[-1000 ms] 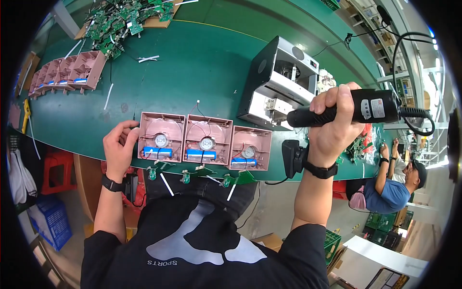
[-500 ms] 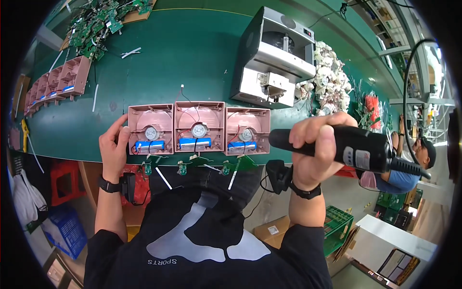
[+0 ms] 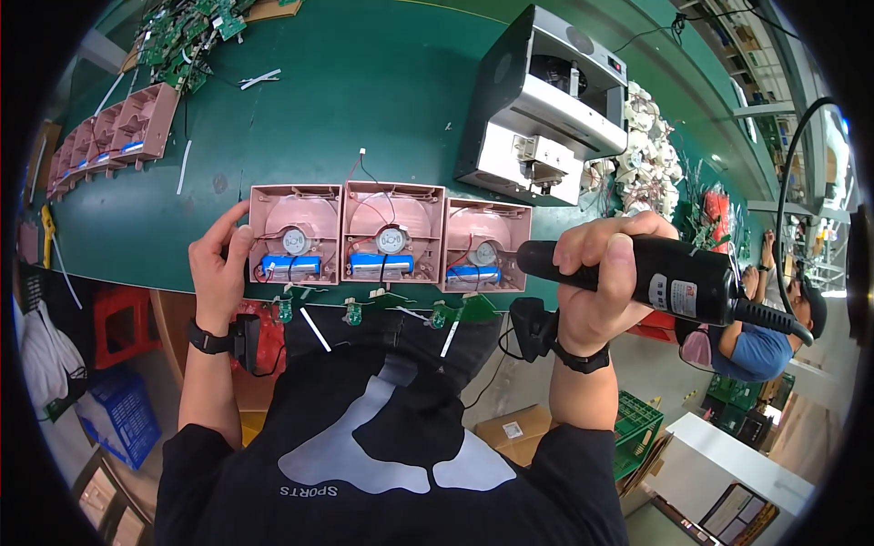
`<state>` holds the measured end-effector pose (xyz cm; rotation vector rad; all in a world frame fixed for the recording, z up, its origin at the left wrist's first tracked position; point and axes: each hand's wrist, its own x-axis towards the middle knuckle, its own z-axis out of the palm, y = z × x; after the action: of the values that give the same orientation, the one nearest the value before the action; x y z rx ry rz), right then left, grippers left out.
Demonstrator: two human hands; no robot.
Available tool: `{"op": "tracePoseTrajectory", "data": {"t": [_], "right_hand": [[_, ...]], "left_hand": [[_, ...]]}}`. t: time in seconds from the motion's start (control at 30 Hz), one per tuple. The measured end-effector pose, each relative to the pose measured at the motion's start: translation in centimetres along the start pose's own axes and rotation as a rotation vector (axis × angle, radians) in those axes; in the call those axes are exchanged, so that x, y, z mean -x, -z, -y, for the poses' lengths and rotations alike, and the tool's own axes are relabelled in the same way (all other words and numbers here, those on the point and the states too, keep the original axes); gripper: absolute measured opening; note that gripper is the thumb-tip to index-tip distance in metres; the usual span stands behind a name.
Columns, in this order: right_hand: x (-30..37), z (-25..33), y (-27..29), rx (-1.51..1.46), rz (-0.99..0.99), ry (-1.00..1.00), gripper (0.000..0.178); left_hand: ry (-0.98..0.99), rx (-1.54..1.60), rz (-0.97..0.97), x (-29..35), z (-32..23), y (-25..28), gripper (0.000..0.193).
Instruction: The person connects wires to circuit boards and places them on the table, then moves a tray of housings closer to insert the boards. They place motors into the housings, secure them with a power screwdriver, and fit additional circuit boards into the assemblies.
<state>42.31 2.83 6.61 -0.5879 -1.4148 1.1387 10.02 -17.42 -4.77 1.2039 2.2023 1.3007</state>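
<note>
Three pink plastic housings stand side by side along the table's near edge: a left housing [image 3: 296, 211], a middle housing [image 3: 391, 205] and a right housing [image 3: 492, 223]. In each lie a round silver motor [image 3: 391, 240] and a blue battery pack [image 3: 381, 265], with thin wires. Small green circuit boards [image 3: 478, 308] hang at their near side. My left hand [image 3: 218, 268] is closed on the left housing's outer edge, thumb and index finger against it. Wrapped around a black corded electric screwdriver [image 3: 665, 264], my right hand [image 3: 601, 273] holds it level, its tapered end by the right housing's right side.
Behind the right housing stands a grey-black machine [image 3: 546, 109], with white parts [image 3: 642, 146] piled beside it. More pink housings [image 3: 118, 132] and a heap of circuit boards [image 3: 187, 45] occupy the left. Another person [image 3: 760, 341] is at the far right. A black cable [image 3: 785, 191] loops down there.
The view has shifted slightly, so the housings and machine appear a little further right. Both hands keep their holds, and the screwdriver stays beside the right housing.
</note>
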Motion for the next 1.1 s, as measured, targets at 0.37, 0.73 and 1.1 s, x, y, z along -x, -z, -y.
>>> {"op": "tracePoseTrajectory", "data": {"t": [0.37,0.73,1.1], "right_hand": [[0.3,-0.7,-0.7,0.066,0.048,0.016,0.019],[-7.2,1.9,-1.4,-0.001,-0.020,0.179,0.012],[-1.9,5.0,-2.4,-0.134,0.106,0.033,0.020]], "left_hand": [[-0.037,-0.002,-0.022,0.1,-0.3,-0.1,0.033],[-0.075,0.003,-0.063,0.2,-0.7,-0.4,0.031],[-0.063,0.044,0.025,-0.1,-1.1,0.0,0.038]]}}
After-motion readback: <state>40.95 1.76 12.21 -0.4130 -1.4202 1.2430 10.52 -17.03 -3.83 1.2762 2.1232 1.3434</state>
